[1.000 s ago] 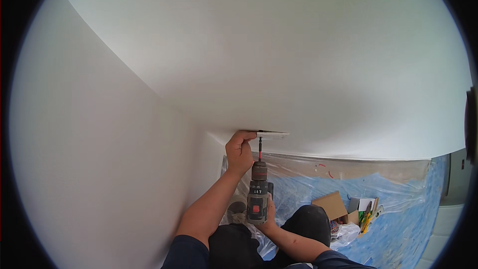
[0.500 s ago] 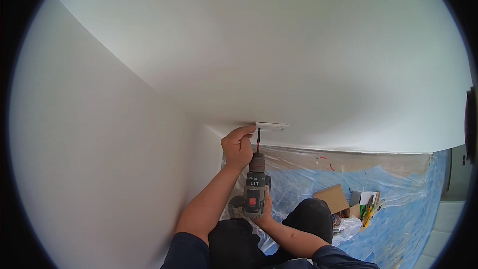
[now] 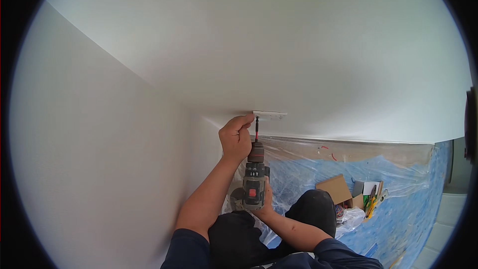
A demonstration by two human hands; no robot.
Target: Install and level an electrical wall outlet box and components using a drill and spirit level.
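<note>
A white rectangular wall plate (image 3: pixel 271 115) sits against the pale wall, seen nearly edge-on. My left hand (image 3: pixel 236 137) is closed, its thumb and forefinger pressed at the plate's left end; whether a screw is between them is too small to tell. In my right hand (image 3: pixel 266 204), mostly hidden behind the tool, is a grey and black cordless drill (image 3: pixel 254 184) with a red patch. It points up toward the plate. Its long red and black driver bit (image 3: pixel 257 128) ends beside my left fingertips, at the left part of the plate.
A side wall (image 3: pixel 114 159) stands close to my left arm. Clear plastic sheeting and a blue floor cover (image 3: pixel 393 219) spread below. To the right of my knee are an open cardboard box (image 3: pixel 333 188), several hand tools (image 3: pixel 370 204) and a clear plastic bag (image 3: pixel 351 218).
The whole view has tilted slightly, so the plate, hands and drill appear a little higher. The drill bit and my left fingers keep their place at the plate's left end.
</note>
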